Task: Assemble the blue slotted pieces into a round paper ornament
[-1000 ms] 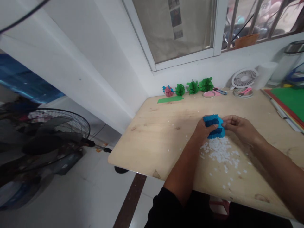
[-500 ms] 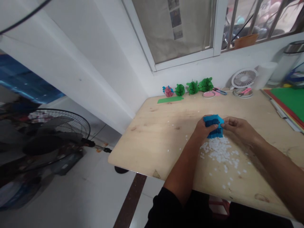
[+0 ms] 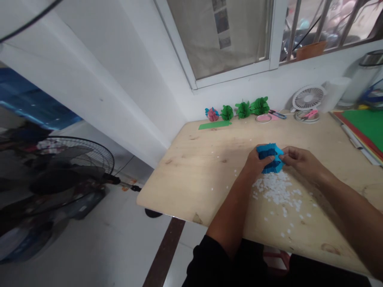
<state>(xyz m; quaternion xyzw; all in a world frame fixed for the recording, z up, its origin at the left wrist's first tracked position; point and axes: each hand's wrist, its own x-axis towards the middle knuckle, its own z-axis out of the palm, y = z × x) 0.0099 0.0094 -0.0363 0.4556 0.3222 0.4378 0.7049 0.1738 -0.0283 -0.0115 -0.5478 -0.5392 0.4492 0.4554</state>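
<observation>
A blue folded paper piece (image 3: 271, 167) with layered, pleated sides is held above the wooden table (image 3: 185, 175). My left hand (image 3: 255, 161) grips its left side, the thumb lying across the front. At the right edge of the paper, my right hand (image 3: 296, 157) pinches the blue paper between thumb and fingertips. Below both hands lies a loose heap of small white paper bits (image 3: 277, 189), some scattered toward the table's front edge.
Along the wall stand green paper figures (image 3: 243, 110), a pink-and-blue paper figure (image 3: 212, 114) and a green paper strip (image 3: 214, 125). Tape rings, scissors (image 3: 277, 114), a small white fan (image 3: 308, 98) and coloured sheets (image 3: 363, 129) lie farther right. A large floor fan (image 3: 74, 171) stands left.
The right edge of the blue paper has spread slightly wider and rounder as my right hand shifted a little along it. My left hand stays in place.
</observation>
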